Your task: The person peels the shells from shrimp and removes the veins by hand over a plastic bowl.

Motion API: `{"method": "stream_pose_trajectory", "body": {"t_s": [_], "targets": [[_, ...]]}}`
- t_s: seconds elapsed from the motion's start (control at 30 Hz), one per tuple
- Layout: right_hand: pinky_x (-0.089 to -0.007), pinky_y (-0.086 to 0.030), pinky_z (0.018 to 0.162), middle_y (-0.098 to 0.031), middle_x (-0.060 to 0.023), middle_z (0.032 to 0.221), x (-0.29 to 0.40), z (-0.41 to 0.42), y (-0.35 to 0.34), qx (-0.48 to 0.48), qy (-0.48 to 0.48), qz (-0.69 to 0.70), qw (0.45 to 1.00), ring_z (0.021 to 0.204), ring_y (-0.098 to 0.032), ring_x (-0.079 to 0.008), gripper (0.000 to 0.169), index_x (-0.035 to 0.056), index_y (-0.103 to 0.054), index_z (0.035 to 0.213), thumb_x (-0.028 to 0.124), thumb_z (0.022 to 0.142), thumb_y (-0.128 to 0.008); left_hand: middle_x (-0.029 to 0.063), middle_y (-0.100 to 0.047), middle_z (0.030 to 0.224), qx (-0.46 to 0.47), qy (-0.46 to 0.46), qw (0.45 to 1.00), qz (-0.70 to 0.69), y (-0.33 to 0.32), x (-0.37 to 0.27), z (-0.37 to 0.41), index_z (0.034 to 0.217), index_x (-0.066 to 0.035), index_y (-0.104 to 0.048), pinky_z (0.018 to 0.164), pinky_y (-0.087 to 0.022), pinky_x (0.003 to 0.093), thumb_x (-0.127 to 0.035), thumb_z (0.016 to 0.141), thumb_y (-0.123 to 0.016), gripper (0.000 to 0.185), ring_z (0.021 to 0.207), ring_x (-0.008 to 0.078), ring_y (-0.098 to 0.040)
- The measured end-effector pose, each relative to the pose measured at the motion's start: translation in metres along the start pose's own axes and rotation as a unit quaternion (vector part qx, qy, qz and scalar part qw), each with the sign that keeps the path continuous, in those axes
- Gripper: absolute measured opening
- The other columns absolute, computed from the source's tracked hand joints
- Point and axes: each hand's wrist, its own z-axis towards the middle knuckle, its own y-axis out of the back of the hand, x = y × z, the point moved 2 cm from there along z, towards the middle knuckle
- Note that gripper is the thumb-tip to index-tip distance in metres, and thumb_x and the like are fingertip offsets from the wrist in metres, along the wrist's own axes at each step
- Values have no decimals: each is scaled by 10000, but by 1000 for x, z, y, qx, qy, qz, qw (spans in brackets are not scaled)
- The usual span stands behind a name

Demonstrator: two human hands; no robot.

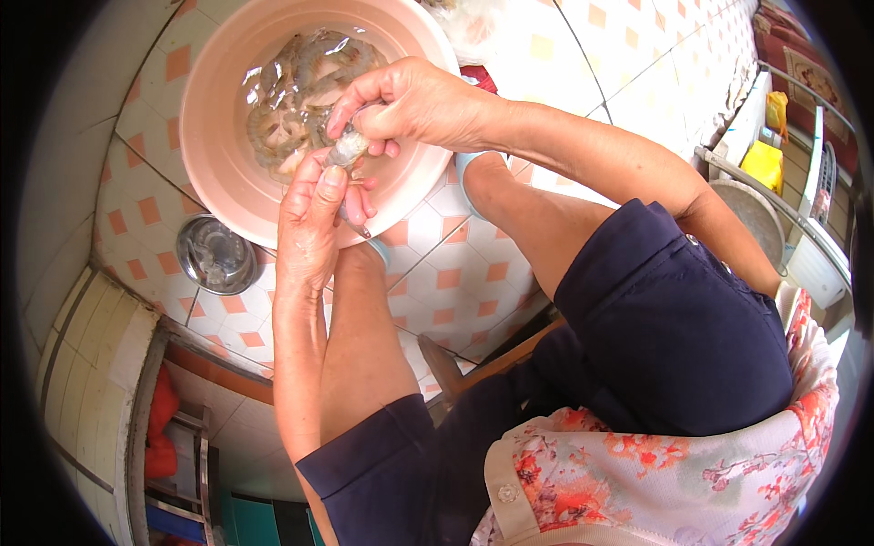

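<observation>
Both my hands meet over the near rim of a pink plastic basin (pixel 215 181). Between them is a raw grey shrimp (pixel 347 151). My left hand (pixel 311 198) grips the shrimp's lower end between thumb and fingers, and its tail pokes out below my fingers. The thumb and fingertips of my right hand (pixel 403 102) pinch the upper end, partly hiding it. Inside the basin, several whole raw shrimp (pixel 293 82) lie in clear water. A small stainless steel bowl (pixel 184 263) left of the basin holds a few pale, translucent pieces, apparently peeled shrimp (pixel 217 263).
The basin and bowl stand on a white and orange tiled floor (pixel 464 273). A clear plastic bag (pixel 471 31) lies beyond the basin. At right is a rack (pixel 812 225) with yellow items. A tiled ledge (pixel 89 368) borders the lower left. My knees flank the work area.
</observation>
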Motion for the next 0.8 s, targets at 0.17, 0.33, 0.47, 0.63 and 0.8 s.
{"method": "stream_pose_trajectory", "body": {"t_s": [0.17, 0.33, 0.47, 0.63, 0.8], "targets": [[-215, -426, 562, -589, -70, 787, 0, 3, 3, -41, -16, 161, 986, 623, -525, -101, 159, -36, -612, 905, 46, 790, -540, 12, -488, 590, -4, -29, 1000, -3, -1, 2, 5, 1037, -5, -514, 844, -444, 318, -292, 918, -505, 311, 589, 109, -490], [-229, -412, 579, -562, -69, 804, -2, 6, 7, -56, -4, 196, 979, 651, -511, -105, 138, -31, -577, 913, 51, 802, -570, 21, -502, 629, -76, -45, 995, 35, -2, -4, -3, 1063, -12, -506, 744, -469, 285, -275, 934, -477, 295, 622, 113, -504], [-245, -412, 591, -555, -69, 808, -25, 8, 23, -133, -35, 245, 960, 688, -516, -123, 177, -24, -555, 933, 72, 792, -605, 31, -520, 682, -103, -78, 992, 6, -7, -3, 3, 1084, -23, -491, 689, -469, 268, -260, 945, -455, 277, 649, 118, -511], [-244, -413, 596, -545, -62, 741, -11, 1, -13, -36, -33, 183, 982, 651, -500, -114, 170, -18, -541, 888, 107, 803, -618, 39, -549, 748, -132, -106, 985, 30, -4, 6, 6, 1082, -19, -481, 645, -456, 248, -250, 959, -423, 268, 656, 103, -516], [-226, -409, 584, -545, -42, 676, -3, 5, -20, -29, 1, 95, 995, 562, -483, -88, 141, -10, -548, 849, 121, 839, -596, 56, -582, 778, -132, 53, 990, -15, -13, -18, 6, 1010, -2, -482, 583, -444, 228, -246, 975, -363, 273, 598, 97, -525]]}}
